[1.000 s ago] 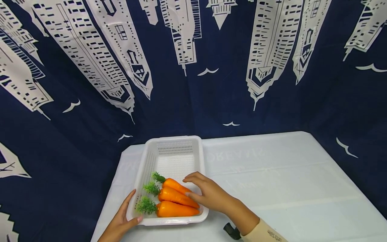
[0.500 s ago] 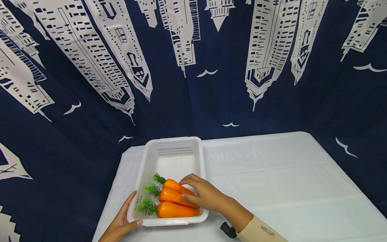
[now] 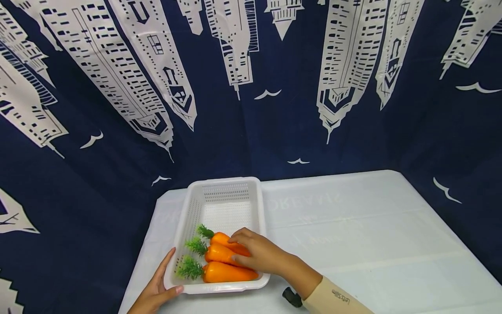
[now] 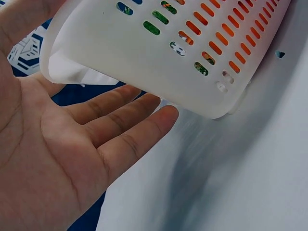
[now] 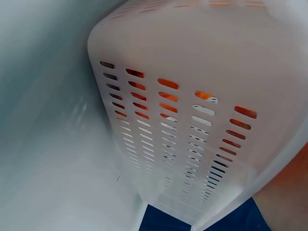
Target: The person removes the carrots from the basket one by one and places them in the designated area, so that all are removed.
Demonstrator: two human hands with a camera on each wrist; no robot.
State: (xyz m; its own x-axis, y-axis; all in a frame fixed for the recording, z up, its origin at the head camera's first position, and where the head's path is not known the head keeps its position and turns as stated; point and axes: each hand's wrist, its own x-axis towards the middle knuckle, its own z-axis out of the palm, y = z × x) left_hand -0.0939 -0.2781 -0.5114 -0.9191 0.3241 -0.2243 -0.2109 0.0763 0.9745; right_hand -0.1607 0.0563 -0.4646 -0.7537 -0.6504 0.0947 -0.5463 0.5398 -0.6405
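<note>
A white perforated plastic basket [image 3: 256, 205] holds three orange carrots with green tops: a far carrot [image 3: 220, 237], a middle carrot [image 3: 216, 252] and a near carrot [image 3: 227, 273]. My left hand [image 3: 154, 290] spans the basket's near left corner, thumb at the near rim. Its other fingers [image 4: 139, 132] stretch out straight at the basket's outside in the left wrist view. Reaching over the right rim, my right hand [image 3: 256, 253] has bent fingers on the far carrot and the thumb on the middle one. I cannot tell whether it grips them. The basket wall hides it in the right wrist view.
The basket stands at the left of a table with a white cloth [image 3: 345, 235]. Behind hangs a navy cloth [image 3: 282, 131] printed with white buildings and birds. A small black object [image 3: 292, 297] shows beside the right sleeve [image 3: 333, 298].
My right hand has moved left and slightly nearer, farther over the far and middle carrots. The left hand, basket and carrots stay about where they were.
</note>
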